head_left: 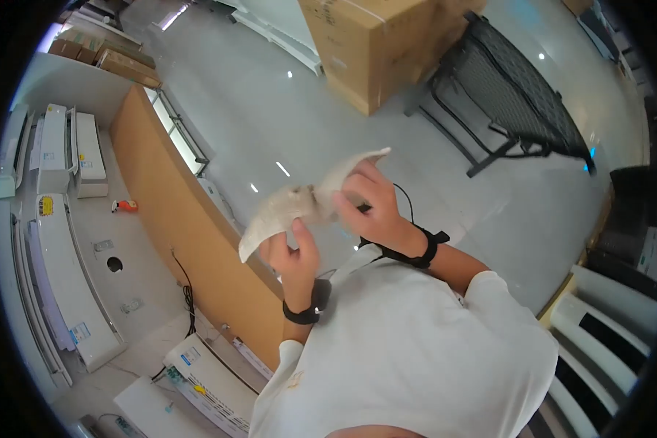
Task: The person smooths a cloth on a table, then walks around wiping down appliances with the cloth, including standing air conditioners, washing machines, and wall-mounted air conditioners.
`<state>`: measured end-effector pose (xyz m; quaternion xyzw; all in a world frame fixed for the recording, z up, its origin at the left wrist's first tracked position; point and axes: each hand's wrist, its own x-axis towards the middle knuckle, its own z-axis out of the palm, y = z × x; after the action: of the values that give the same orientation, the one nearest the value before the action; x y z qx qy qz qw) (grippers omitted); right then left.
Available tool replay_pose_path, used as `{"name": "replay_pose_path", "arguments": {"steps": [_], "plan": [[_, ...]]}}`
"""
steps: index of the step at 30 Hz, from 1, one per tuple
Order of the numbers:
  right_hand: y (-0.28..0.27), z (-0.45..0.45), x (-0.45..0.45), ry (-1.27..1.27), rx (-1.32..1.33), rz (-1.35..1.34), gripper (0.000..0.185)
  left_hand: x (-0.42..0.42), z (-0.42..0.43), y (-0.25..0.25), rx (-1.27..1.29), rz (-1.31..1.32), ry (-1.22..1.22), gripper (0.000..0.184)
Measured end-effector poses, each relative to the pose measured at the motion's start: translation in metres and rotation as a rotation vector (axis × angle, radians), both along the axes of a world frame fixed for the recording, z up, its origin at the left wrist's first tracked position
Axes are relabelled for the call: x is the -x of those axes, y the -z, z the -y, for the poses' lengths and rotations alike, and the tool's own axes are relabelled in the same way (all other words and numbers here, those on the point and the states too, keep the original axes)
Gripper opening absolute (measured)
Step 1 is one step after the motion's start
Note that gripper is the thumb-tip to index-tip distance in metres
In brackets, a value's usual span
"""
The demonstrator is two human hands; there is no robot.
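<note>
A beige cloth (274,212) with dark smudges near its middle is stretched between my two hands in front of my chest. My left hand (294,257) pinches its lower left part, thumb on the near side. Higher up and to the right, my right hand (376,203) grips the other end, whose corner sticks out beyond the fingers. Some fingertips are hidden behind the cloth. Each wrist wears a black band.
A curved wooden panel (171,197) borders a counter on the left. White air conditioner units (77,285), an orange spray bottle (126,206) and a black cable (188,299) lie behind it. Ahead are a cardboard box (369,58) and a black chair (511,95). More white units (598,328) stand at right.
</note>
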<state>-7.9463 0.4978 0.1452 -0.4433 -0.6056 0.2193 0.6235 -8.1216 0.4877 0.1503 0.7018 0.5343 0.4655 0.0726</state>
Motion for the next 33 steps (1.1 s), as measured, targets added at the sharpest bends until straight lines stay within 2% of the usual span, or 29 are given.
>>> {"name": "replay_pose_path", "arguments": {"steps": [3, 5, 7, 9, 12, 15, 18, 19, 21, 24, 27, 30, 32, 33], "plan": [[-0.008, -0.099, 0.001, -0.043, -0.037, 0.008, 0.011, 0.015, -0.081, 0.004, -0.011, 0.146, -0.013, 0.019], [-0.014, -0.154, 0.014, -0.088, -0.055, 0.018, 0.011, 0.032, -0.115, -0.005, 0.18, 0.017, -0.154, 0.021], [-0.023, -0.204, 0.028, -0.116, -0.084, 0.057, 0.011, 0.046, -0.147, -0.005, 0.272, 0.013, -0.245, 0.022], [-0.021, -0.244, 0.04, -0.158, -0.079, 0.03, 0.011, 0.053, -0.192, 0.005, 0.218, 0.155, -0.291, 0.023], [-0.011, -0.303, 0.048, -0.188, 0.057, -0.025, 0.01, 0.058, -0.256, 0.013, 0.358, 0.233, -0.291, 0.023], [0.005, -0.374, 0.056, -0.19, 0.195, -0.043, 0.009, 0.067, -0.347, 0.016, 0.339, 0.246, -0.192, 0.022], [0.014, -0.453, 0.066, -0.201, 0.326, -0.16, 0.006, 0.081, -0.448, 0.005, 0.267, -0.033, -0.118, 0.018], [0.014, -0.48, 0.069, -0.209, 0.377, -0.215, 0.005, 0.087, -0.484, 0.01, 0.264, 0.016, -0.038, 0.017], [0.012, -0.528, 0.08, -0.093, 0.341, -0.241, 0.007, 0.103, -0.555, 0.021, 0.24, 0.118, 0.092, 0.014], [0.003, -0.601, 0.085, 0.132, 0.233, -0.198, 0.01, 0.102, -0.65, 0.01, 0.003, 0.105, 0.218, 0.012], [-0.018, -0.639, 0.08, 0.339, 0.228, -0.219, 0.01, 0.088, -0.721, -0.021, 0.162, 0.125, 0.303, 0.011], [-0.038, -0.696, 0.054, 0.558, 0.06, -0.215, 0.011, 0.045, -0.812, -0.049, -0.24, 0.173, 0.556, 0.009], [-0.059, -0.737, 0.024, 0.702, -0.024, -0.165, 0.009, 0.014, -0.871, -0.069, -0.223, 0.118, 0.66, 0.018], [-0.069, -0.756, -0.002, 0.812, -0.025, -0.061, 0.013, -0.004, -0.905, -0.079, -0.131, 0.068, 0.616, 0.021]]}}
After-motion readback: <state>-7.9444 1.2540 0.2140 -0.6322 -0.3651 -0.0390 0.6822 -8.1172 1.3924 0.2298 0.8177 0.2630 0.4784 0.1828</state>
